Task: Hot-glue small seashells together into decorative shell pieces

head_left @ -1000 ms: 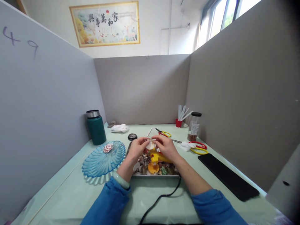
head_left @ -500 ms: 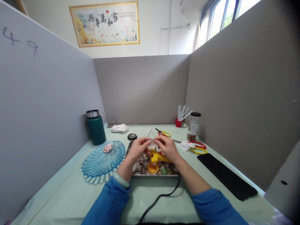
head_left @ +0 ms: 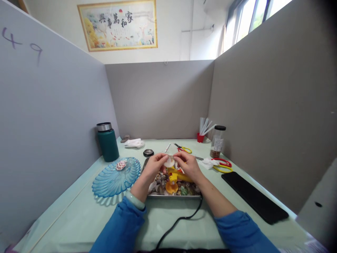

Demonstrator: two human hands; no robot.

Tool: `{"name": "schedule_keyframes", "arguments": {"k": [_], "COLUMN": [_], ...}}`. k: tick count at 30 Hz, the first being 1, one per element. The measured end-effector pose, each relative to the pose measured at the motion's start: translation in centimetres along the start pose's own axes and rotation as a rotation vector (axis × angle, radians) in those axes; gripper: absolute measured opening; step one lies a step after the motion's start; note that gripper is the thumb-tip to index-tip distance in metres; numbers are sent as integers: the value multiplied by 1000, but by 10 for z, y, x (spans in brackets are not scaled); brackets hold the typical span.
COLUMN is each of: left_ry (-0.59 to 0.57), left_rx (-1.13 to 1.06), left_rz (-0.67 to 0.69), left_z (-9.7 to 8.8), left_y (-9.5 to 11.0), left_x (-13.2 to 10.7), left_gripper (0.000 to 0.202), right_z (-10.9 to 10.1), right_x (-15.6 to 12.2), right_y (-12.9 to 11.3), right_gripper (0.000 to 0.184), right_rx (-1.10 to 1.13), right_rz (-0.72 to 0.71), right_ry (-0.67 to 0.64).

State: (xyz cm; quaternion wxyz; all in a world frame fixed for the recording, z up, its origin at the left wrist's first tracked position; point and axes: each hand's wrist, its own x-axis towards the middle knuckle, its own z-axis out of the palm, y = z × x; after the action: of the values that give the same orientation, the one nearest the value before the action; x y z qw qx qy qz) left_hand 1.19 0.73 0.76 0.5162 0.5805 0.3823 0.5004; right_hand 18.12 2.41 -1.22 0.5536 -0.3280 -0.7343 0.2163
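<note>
My left hand point(head_left: 157, 165) pinches a pale, round, flat piece that looks like a shell point(head_left: 170, 162) by its left edge. At its upper right edge, the fingertips of my right hand point(head_left: 187, 164) are closed; whether they hold a separate small piece I cannot make out. Both hands are over a metal tray point(head_left: 173, 197) filled with shells and stones point(head_left: 158, 188). On top of these lies a yellow glue gun point(head_left: 180, 176), partly hidden by my right hand. Its black cord point(head_left: 181, 220) runs over the tray's front edge. An orange shell-like dish point(head_left: 172, 187) sits below the gun.
A blue glass plate point(head_left: 110, 182) with a red-and-white shell point(head_left: 121, 165) stands left, near a green bottle point(head_left: 107, 144). Behind are a round lid point(head_left: 148, 153) and pliers point(head_left: 184, 149). To the right are scissors point(head_left: 223, 166), a jar point(head_left: 218, 142) and a black case point(head_left: 254, 198).
The pale piece has turned so that its flat round face shows more clearly between my fingers. My hands have hardly moved otherwise.
</note>
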Motion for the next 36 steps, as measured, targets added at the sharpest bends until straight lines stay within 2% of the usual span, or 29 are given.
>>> {"name": "schedule_keyframes", "arguments": {"k": [4, 10, 16, 22, 28, 36], "left_ry": [-55, -44, -35, -98, -50, -36], "left_rx": [-77, -45, -8, -14, 12, -15], "left_rz": [-93, -49, -49, -54, -68, -77], "left_z": [-1, -1, -2, -6, -2, 1], "left_y": [0, 1, 1, -1, 1, 2], "left_x": [-2, -1, -1, 0, -2, -3], "left_gripper": [37, 37, 35, 32, 33, 43], "right_z": [0, -1, -1, -3, -3, -3], "right_x": [0, 0, 0, -2, -1, 0], "right_y": [1, 3, 0, -3, 3, 6], "right_gripper": [16, 16, 15, 17, 16, 18], "right_rx": [-8, -84, -67, -4, -92, -104], "right_rz": [-14, -11, -7, 32, 39, 51], "right_ry": [-14, -31, -73, -116, -107, -87]}}
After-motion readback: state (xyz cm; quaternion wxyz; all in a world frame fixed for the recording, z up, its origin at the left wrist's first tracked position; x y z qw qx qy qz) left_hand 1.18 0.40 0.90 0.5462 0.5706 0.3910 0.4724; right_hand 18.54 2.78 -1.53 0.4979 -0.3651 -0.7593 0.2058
